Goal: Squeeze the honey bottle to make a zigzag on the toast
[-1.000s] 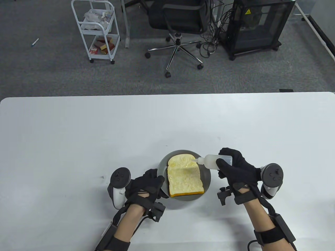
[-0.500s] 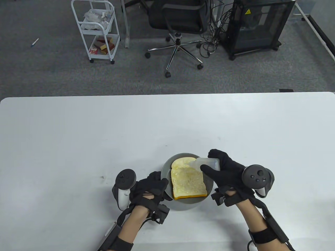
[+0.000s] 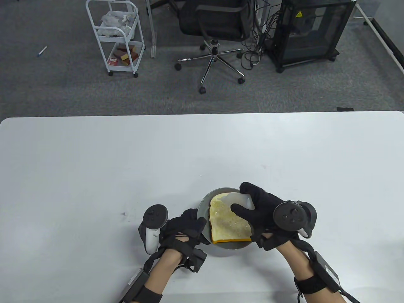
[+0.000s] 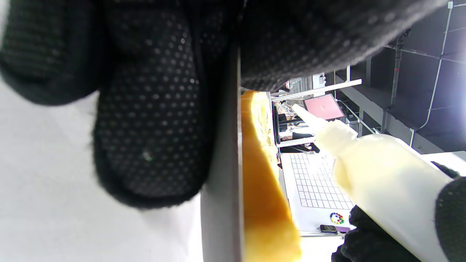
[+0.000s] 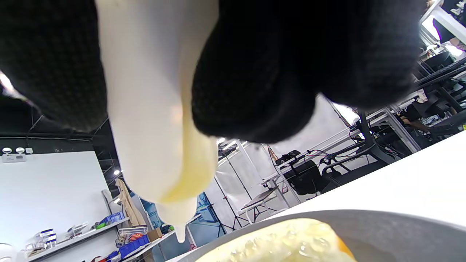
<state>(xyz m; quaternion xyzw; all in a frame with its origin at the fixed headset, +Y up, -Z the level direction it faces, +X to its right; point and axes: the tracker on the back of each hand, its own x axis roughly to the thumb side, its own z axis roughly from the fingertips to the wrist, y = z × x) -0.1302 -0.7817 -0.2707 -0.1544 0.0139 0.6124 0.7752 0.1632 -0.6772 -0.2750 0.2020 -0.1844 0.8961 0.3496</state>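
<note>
Leftward now, right hand [image 3: 262,211] grips unlabelled honey bottle [image 3: 241,201] over toast [image 3: 228,222]; left hand [image 3: 183,228] pinches plate [image 3: 204,205].

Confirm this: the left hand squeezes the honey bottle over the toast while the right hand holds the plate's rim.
Hands are swapped. In the table view the right hand grips the honey bottle over the toast, while the left hand holds the plate at its rim.
</note>
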